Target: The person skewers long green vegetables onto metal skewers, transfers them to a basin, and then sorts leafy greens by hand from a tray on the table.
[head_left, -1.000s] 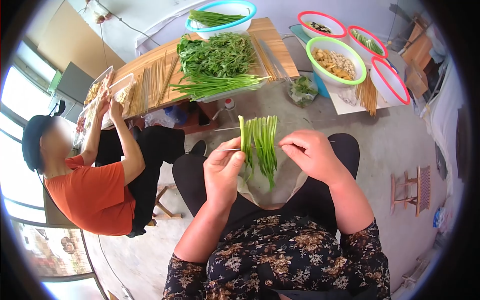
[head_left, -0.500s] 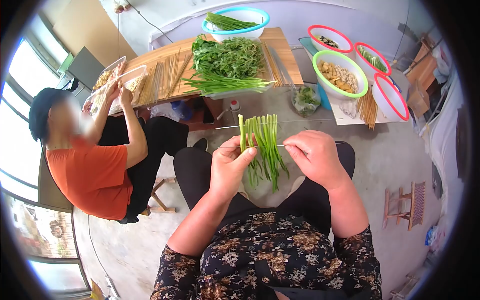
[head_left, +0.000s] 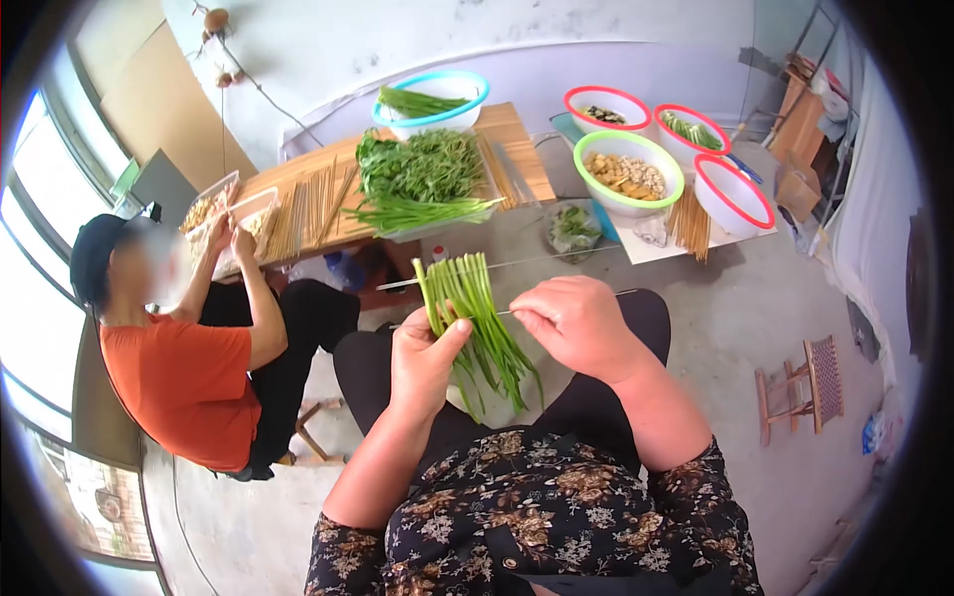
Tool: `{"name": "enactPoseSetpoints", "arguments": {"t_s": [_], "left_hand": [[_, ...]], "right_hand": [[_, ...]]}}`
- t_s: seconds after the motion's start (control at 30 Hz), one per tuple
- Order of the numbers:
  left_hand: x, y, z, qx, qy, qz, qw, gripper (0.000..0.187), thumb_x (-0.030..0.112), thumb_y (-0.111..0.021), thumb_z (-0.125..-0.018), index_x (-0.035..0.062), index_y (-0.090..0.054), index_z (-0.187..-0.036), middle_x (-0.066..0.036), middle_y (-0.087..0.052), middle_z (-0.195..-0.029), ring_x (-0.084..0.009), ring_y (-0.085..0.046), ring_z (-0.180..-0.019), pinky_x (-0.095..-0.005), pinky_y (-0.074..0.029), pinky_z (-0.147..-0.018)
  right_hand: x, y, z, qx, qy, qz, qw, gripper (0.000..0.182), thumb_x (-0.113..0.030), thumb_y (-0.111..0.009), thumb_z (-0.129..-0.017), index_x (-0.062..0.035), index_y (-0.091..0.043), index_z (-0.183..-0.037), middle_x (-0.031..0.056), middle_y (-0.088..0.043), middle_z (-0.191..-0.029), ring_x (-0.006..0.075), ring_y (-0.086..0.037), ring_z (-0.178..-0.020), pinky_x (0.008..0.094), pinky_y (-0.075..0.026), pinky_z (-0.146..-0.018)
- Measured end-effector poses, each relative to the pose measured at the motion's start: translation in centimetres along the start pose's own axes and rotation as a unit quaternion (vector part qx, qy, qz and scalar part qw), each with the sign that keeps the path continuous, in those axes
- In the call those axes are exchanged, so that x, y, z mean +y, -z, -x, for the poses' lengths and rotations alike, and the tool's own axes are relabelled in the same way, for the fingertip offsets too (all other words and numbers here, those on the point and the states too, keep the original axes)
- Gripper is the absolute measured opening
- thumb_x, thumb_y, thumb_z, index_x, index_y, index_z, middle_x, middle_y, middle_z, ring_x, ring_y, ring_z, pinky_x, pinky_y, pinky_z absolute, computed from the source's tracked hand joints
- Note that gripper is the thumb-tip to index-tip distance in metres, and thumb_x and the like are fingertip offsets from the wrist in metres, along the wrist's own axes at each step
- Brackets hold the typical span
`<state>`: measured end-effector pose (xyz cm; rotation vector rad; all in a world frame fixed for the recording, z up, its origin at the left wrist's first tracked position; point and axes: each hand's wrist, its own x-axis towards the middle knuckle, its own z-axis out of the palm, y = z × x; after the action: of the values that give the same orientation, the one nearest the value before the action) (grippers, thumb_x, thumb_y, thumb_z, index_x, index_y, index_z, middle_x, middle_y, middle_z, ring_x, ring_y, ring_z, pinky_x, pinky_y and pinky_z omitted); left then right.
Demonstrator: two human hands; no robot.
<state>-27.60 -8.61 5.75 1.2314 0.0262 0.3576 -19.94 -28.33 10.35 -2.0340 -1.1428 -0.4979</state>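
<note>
A row of green chive stalks (head_left: 481, 323) hangs over my lap, white-green ends up and leaves drooping down to the right. One thin skewer (head_left: 532, 261) crosses near their upper ends. Lower down runs a second skewer (head_left: 504, 313), mostly hidden by the stalks and my hands. Around the left side of the bunch my left hand (head_left: 422, 360) is closed, its thumb in front. My right hand (head_left: 581, 326) pinches the lower skewer to the right of the stalks, and the skewer's far end sticks out beyond that hand.
Ahead stands a wooden table (head_left: 512, 124) with a tray of leafy greens (head_left: 417, 169), loose skewers (head_left: 313, 204) and a blue-rimmed basin (head_left: 432, 117). Several rimmed bowls (head_left: 629, 199) stand at the right. A person in an orange shirt (head_left: 189, 387) works at the left. A small stool (head_left: 805, 387) stands right.
The view has tilted up and shifted. The stalks sit closer together and slant more to the right. My left hand has come up against them, and my right hand still pinches the skewer.
</note>
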Motion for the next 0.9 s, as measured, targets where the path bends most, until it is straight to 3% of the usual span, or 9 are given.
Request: {"name": "enactPoseSetpoints", "arguments": {"t_s": [0.67, 0.73, 0.87, 0.9], "left_hand": [[0.5, -0.6, 3.0, -0.015, 0.014, -0.022, 1.0, 0.02, 0.005, -0.072, -0.09, -0.0009, -0.067, -0.108, -0.002, -0.07, -0.099, -0.0072, -0.062, -0.086, -0.0242, -0.052, -0.079], [-0.1, 0.0, 2.7, -0.017, 0.028, -0.022, 0.999, 0.019, 0.002, -0.068, -0.092, 0.0002, -0.067, -0.111, -0.003, -0.071, -0.102, -0.0101, -0.064, -0.089, -0.0275, -0.052, -0.083], [-1.5, 1.0, 1.2, -0.054, 0.022, 0.015, 0.998, 0.021, 0.013, -0.058, -0.1, -0.0018, -0.063, -0.115, -0.005, -0.069, -0.107, -0.0102, -0.062, -0.093, -0.0271, -0.05, -0.085], [-2.2, 1.7, 0.6, -0.059, 0.054, 0.022, 0.997, 0.022, 0.016, -0.058, -0.101, -0.0021, -0.066, -0.111, -0.002, -0.066, -0.101, -0.0087, -0.058, -0.09, -0.0261, -0.047, -0.084]], "right_hand": [[-2.3, 0.7, 1.5, 0.007, 0.065, 0.024, 0.998, 0.004, -0.011, -0.069, -0.082, -0.0078, -0.07, -0.083, 0.0065, -0.065, -0.071, 0.0267, -0.062, -0.067, 0.0384, -0.047, -0.061], [-1.9, 0.3, 1.4, 0.0, 0.063, 0.02, 0.998, 0.004, -0.009, -0.07, -0.081, -0.0065, -0.07, -0.083, 0.0077, -0.064, -0.071, 0.0275, -0.061, -0.065, 0.0386, -0.047, -0.061], [-0.7, -0.4, 0.9, 0.009, 0.031, 0.048, 0.998, 0.002, -0.011, -0.069, -0.082, -0.0089, -0.069, -0.082, 0.0057, -0.064, -0.071, 0.0265, -0.062, -0.068, 0.0388, -0.047, -0.062], [-0.2, -0.6, 0.8, 0.009, 0.016, 0.05, 0.999, 0.002, -0.011, -0.069, -0.082, -0.0087, -0.069, -0.082, 0.0057, -0.064, -0.071, 0.0266, -0.062, -0.068, 0.0389, -0.047, -0.062]]}}
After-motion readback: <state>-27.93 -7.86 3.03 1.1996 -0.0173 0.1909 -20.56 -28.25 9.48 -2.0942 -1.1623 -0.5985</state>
